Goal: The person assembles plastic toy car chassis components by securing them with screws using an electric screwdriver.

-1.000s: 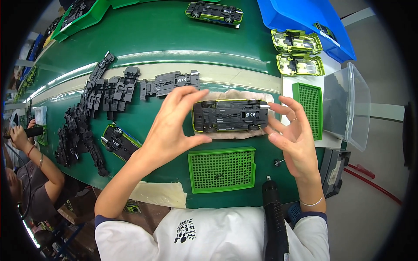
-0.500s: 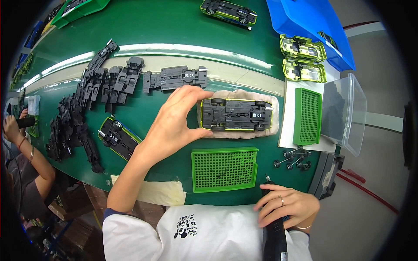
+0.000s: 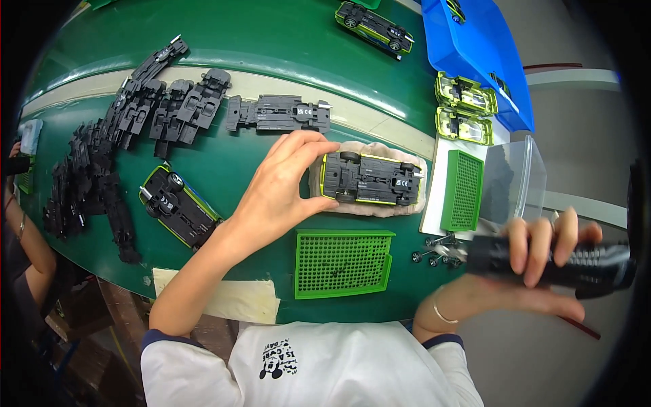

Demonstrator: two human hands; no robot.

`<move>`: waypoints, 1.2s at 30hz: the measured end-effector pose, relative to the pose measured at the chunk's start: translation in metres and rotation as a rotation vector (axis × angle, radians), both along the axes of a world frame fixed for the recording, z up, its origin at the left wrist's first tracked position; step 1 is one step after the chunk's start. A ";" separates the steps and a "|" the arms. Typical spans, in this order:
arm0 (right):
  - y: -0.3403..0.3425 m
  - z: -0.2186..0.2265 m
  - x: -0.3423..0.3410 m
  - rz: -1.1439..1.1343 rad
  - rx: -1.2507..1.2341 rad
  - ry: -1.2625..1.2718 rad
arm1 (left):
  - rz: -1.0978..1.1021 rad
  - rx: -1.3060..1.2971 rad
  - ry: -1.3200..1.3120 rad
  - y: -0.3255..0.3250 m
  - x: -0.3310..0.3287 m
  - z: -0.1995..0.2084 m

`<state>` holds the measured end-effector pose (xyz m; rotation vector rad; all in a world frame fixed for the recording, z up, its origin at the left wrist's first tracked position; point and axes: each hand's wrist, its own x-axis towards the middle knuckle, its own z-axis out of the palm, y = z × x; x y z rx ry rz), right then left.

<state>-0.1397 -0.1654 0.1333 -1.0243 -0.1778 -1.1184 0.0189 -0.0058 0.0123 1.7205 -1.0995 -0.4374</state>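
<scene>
An upside-down toy car with a black chassis and lime-green body lies on a beige cloth pad. My left hand grips its left end with thumb and fingers. My right hand is shut on a black electric screwdriver, held level at the right, tip pointing left above several small screws. A green perforated tray lies just in front of the pad.
Several black chassis parts lie at the left with another upturned car. Two lime car bodies, a blue bin, a second green tray and a clear plastic box stand at the right. A person's arm is at far left.
My right hand left the car, dropped to my lap, picked up the black screwdriver and raised it to the right. The left hand stays on the car on the pad.
</scene>
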 end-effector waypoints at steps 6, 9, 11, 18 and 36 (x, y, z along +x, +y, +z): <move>0.023 -0.039 0.069 0.144 -0.107 0.092 | 0.034 -0.064 0.003 -0.001 -0.005 -0.004; 0.021 -0.051 0.077 0.175 -0.292 0.120 | 0.028 -0.070 0.031 -0.004 -0.004 -0.001; 0.021 -0.057 0.078 0.180 -0.290 0.146 | 0.038 -0.066 0.048 -0.003 -0.003 -0.003; 0.017 -0.062 0.082 0.213 -0.399 0.135 | 0.035 -0.093 0.050 -0.005 -0.003 -0.003; 0.014 -0.060 0.082 0.316 -0.458 0.188 | 0.064 -0.129 0.041 -0.005 -0.004 -0.007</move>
